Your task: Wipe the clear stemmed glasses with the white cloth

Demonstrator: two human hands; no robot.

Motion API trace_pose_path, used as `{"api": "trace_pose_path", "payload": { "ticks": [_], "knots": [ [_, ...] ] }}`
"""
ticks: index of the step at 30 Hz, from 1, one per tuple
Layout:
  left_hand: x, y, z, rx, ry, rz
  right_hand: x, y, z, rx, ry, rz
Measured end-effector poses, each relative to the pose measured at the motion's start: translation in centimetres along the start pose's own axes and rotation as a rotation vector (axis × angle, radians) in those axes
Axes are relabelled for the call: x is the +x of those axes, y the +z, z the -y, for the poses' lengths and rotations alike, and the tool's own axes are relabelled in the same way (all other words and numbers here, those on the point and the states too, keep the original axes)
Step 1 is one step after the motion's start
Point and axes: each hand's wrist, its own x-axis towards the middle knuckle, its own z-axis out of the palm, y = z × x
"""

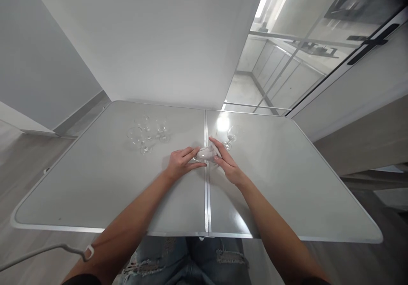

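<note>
Both hands meet at the middle of a grey folding table (95, 183), over its centre seam. My left hand (181, 162) has its fingers curled round a clear glass (201, 154) that lies between the hands. My right hand (225, 161) holds a pale cloth (211, 151) wrapped against that glass. A single clear stemmed glass (230, 138) stands just beyond my right hand. Three more clear stemmed glasses (147, 135) stand in a group to the far left of my left hand.
A white wall panel rises behind the table. A glass partition (287, 72) stands at the back right, with a bright light reflection on the tabletop near it. A thin white cable (47, 251) hangs at the lower left, off the table's front edge.
</note>
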Motion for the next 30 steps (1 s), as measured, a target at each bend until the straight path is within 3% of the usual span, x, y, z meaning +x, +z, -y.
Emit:
{"api": "trace_pose_path", "payload": {
  "ticks": [4,7,12,14,18,21,24,27,30],
  "knots": [
    [-0.03,-0.21,-0.12,0.047,0.046,-0.017,0.23,-0.09,0.12,-0.248,0.028,0.112],
    [-0.08,-0.22,0.07,0.009,0.042,-0.020,0.32,-0.42,0.32,-0.223,0.040,0.140],
    [-0.09,0.03,0.28,-0.084,-0.037,-0.008,0.10,-0.16,0.22,0.007,0.000,-0.058],
    [-0.14,-0.04,0.33,-0.050,-0.058,-0.002,0.11,0.15,0.08,-0.120,-0.016,-0.077],
    [-0.24,-0.48,0.54,0.030,-0.045,0.054,0.29,0.16,0.17,-0.340,-0.017,0.060],
    [-0.06,-0.56,0.49,-0.008,-0.023,0.059,0.24,-0.22,0.42,-0.152,-0.009,0.052],
    [0.26,-0.45,0.17,-0.045,0.004,0.030,0.01,-0.32,0.40,0.039,0.014,-0.063],
    [0.40,-0.59,0.03,-0.016,0.019,0.041,-0.07,-0.04,0.18,-0.096,0.000,-0.094],
    [0.27,-0.95,0.40,0.051,0.065,0.055,0.11,0.19,0.18,-0.294,-0.021,0.016]
  ]
}}
